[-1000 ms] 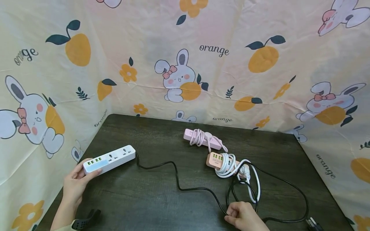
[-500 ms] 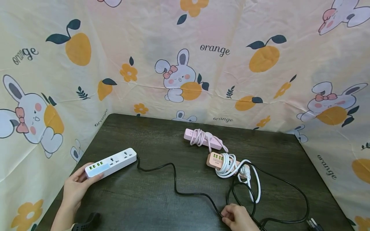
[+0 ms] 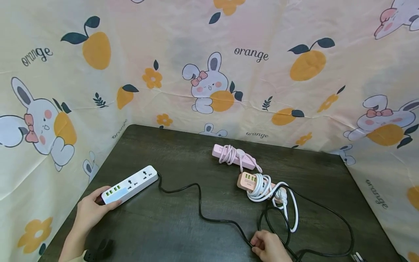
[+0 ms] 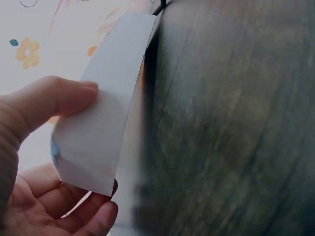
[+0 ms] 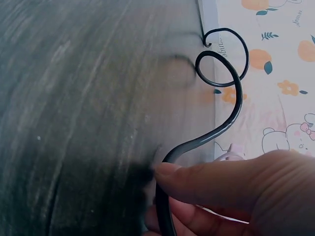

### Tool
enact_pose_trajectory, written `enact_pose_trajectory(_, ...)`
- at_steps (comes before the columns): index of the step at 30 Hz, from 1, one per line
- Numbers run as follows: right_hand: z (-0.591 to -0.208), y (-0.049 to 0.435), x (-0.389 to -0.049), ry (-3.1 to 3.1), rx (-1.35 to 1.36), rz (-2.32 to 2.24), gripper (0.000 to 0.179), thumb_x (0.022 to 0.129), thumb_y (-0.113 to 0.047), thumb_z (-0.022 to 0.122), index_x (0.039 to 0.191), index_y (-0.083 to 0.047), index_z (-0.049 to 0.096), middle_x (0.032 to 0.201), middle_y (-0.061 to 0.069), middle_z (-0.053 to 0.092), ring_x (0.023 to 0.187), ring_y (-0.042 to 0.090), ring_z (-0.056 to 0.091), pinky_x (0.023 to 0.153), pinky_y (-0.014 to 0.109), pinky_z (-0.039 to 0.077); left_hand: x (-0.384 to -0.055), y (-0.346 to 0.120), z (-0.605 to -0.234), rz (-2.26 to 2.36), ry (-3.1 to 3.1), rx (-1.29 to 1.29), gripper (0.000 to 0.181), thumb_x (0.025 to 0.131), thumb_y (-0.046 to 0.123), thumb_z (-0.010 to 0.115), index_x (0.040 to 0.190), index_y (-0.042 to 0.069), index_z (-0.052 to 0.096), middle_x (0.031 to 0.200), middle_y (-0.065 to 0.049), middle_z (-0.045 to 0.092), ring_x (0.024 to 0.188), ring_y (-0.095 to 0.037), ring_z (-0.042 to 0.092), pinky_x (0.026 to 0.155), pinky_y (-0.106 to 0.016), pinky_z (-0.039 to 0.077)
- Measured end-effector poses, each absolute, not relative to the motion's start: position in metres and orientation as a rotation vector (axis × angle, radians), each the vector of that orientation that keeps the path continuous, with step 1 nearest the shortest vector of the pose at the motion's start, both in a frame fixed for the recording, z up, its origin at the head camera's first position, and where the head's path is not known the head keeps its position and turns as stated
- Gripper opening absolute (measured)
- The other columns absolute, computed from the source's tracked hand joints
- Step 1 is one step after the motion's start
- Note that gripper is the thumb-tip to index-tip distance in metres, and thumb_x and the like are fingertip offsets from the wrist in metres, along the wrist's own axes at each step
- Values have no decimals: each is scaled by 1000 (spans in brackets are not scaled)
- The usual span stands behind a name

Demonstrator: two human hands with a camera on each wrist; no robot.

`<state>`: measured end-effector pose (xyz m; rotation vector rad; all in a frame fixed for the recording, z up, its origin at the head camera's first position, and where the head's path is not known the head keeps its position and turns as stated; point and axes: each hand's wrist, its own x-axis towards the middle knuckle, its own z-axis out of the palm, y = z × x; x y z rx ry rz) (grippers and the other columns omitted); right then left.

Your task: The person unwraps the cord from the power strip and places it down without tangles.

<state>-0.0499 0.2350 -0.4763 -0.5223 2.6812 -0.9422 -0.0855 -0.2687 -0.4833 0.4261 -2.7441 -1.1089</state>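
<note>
A white power strip [image 3: 131, 183] with sockets and green USB ports lies slanted at the left of the dark table. My left hand [image 3: 93, 209] grips its near end; in the left wrist view the thumb [image 4: 74, 96] lies along its side and the fingers curl at its end. From the strip's far end a black cord [image 3: 200, 203] winds across the table. My right hand [image 3: 270, 245] pinches this cord near the front edge, thumb and fingers around it in the right wrist view. Beyond that hand the cord forms loose loops, ending in a plug [image 3: 357, 257] at the lower right.
A pink power strip [image 3: 234, 156] wrapped in its cord lies at the back middle of the table [image 3: 176, 153]. In front of it is a peach power strip [image 3: 247, 181] with a white cord, partly under the black loops. A printed cloth [image 3: 262, 80] hangs behind.
Compared with a second ago, my right hand has drawn the black cord slightly left. The white strip's far end has shifted slightly, still in my left hand. The head view has tilted a little.
</note>
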Motion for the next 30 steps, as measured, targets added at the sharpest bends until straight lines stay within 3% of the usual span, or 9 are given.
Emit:
enact_pose_trajectory(9, -481, 232, -46, 2812, -553, -870, 26, 65, 5, 75, 69, -14, 58, 65, -14, 45, 56, -2, 42, 49, 21, 38, -85, -268, -484, -1013, -2796, 348, 62, 67, 23, 84, 114, -8, 56, 100, -29, 61, 79, -30, 56, 59, -31, 39)
enact_pose_trajectory(15, -479, 224, -45, 2839, -564, -867, 23, 69, 1, 77, 75, -13, 60, 69, -12, 45, 59, -1, 42, 51, 23, 38, -84, -269, -489, -941, -2802, 256, 63, 65, 19, 85, 113, -10, 55, 98, -30, 61, 77, -31, 56, 59, -34, 39)
enact_pose_trajectory(21, -483, 212, -47, 3022, -740, -1096, 22, 69, -2, 78, 81, -13, 64, 77, -11, 51, 66, 0, 48, 55, 21, 44, -86, -268, -485, -909, -2810, 168, 69, 64, 18, 85, 116, -13, 52, 103, -33, 58, 83, -37, 57, 64, -41, 41)
enact_pose_trajectory(25, -479, 202, -51, 3072, -808, -1262, 28, 67, 4, 78, 83, -15, 65, 84, -12, 57, 72, 2, 55, 60, 22, 49, -90, -259, -475, -895, -2674, 141, 62, 64, 12, 84, 114, -11, 55, 105, -31, 59, 90, -41, 56, 70, -47, 40)
enact_pose_trajectory(30, -468, 197, -56, 2861, -921, -1483, 22, 75, 5, 73, 91, -10, 66, 89, -3, 62, 78, 9, 61, 65, 25, 53, -99, -241, -457, -935, -2540, 48, 50, 67, 6, 81, 110, -6, 60, 106, -26, 61, 95, -39, 56, 74, -47, 39)
